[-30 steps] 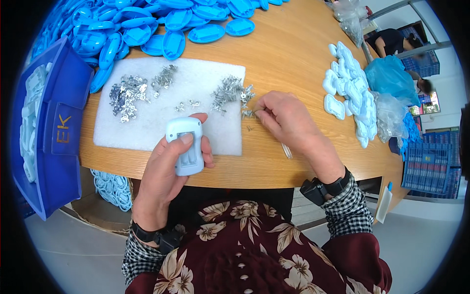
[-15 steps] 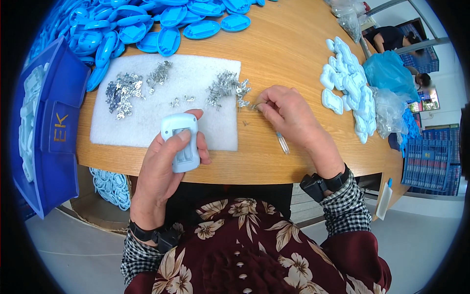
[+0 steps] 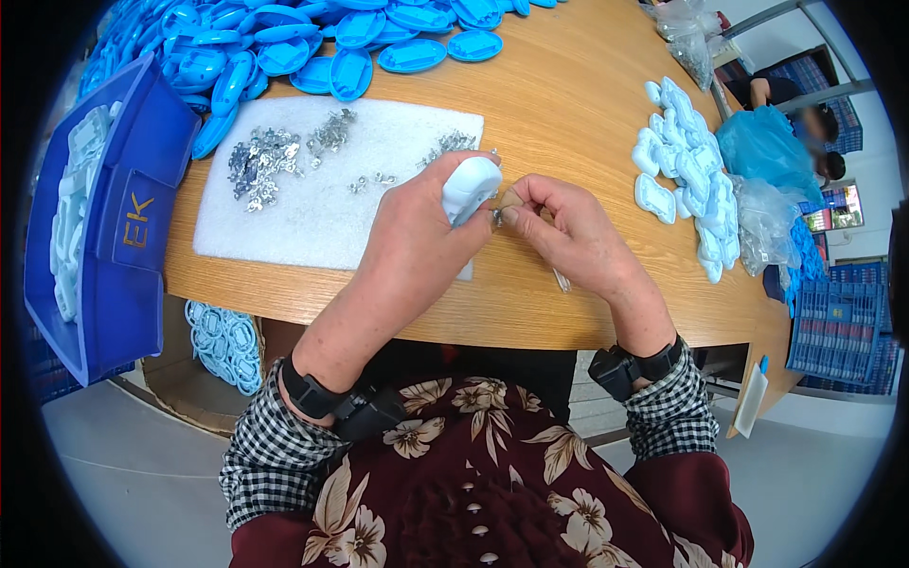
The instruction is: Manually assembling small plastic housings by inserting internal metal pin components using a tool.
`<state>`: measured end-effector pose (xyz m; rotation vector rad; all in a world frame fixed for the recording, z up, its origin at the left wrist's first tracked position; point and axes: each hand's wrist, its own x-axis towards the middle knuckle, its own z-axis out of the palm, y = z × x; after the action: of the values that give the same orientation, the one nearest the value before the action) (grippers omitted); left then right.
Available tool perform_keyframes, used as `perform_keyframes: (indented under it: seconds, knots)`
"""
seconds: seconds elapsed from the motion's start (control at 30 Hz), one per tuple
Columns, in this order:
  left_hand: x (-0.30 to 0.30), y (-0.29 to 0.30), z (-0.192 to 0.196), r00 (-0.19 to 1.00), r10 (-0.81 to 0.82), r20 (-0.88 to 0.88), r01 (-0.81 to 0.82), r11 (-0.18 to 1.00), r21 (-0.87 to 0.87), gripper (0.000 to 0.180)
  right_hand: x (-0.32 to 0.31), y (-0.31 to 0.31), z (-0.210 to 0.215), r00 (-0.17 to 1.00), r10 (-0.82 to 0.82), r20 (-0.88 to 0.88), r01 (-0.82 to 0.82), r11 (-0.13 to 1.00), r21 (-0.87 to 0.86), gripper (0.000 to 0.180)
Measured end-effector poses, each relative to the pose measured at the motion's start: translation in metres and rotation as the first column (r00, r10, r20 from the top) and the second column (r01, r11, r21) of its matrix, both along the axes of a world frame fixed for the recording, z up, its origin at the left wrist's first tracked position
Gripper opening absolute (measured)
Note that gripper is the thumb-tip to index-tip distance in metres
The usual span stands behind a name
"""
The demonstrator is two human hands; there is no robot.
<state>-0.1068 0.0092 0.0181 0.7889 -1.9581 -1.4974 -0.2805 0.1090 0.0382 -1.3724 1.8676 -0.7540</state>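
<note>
My left hand [image 3: 412,227] is wrapped round a pale blue plastic casing [image 3: 472,185], tilted up on its edge. A battery recess showed in it a moment ago; that face is now turned mostly out of sight. Close beside the casing, my right hand [image 3: 575,232] pinches a small metal piece [image 3: 498,218], its exact form hard to make out. The fingertips of both hands nearly meet there. On a white foam sheet [image 3: 284,232] lie heaps of small shiny metal contact pieces [image 3: 260,170], partly covered by my left hand. Under my right hand a thin clear stick [image 3: 561,280] pokes out.
Bright blue oval shells [image 3: 413,55] are piled along the far left. A dark blue bin [image 3: 142,256] holding pale parts stands at left. More pale blue casings [image 3: 701,166] lie at right, near plastic bags [image 3: 767,156]. Below the table, a carton [image 3: 189,393] holds pale blue parts.
My left hand has moved right and up with the casing, tipping it toward the right hand. My right hand has drawn off the metal heap to meet it. The view has shifted slightly.
</note>
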Motion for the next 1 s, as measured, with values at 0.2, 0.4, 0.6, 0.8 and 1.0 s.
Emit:
perform_keyframes:
  seconds: [0.2, 0.4, 0.6, 0.8, 1.0]
  knots:
    - [0.007, -0.008, 0.01, 0.979, 0.002, 0.205, 0.007, 0.999, -0.042, 0.037, -0.004, 0.004, -0.006, 0.991, -0.019, -0.13, 0.014, 0.999, -0.042, 0.014]
    - [0.003, -0.009, 0.016, 0.973, 0.001, 0.23, 0.029, 0.991, -0.13, 0.034, -0.001, 0.006, -0.003, 0.983, -0.011, -0.185, -0.007, 0.995, -0.096, 0.015]
    - [0.0, 0.001, 0.01, 0.994, -0.054, 0.1, 0.053, 0.999, 0.013, 0.035, 0.007, 0.007, 0.0, 0.973, 0.014, -0.231, -0.048, 0.989, -0.141, 0.014]
    - [0.002, -0.007, 0.005, 0.99, -0.001, 0.143, -0.009, 0.998, 0.063, 0.036, 0.005, 0.009, -0.005, 0.975, -0.027, -0.222, -0.019, 0.979, -0.202, 0.021]
    - [0.006, -0.006, 0.002, 0.958, 0.053, 0.283, 0.017, 0.971, -0.239, 0.039, 0.008, 0.01, -0.005, 0.978, -0.058, -0.201, 0.022, 0.984, -0.176, 0.021]
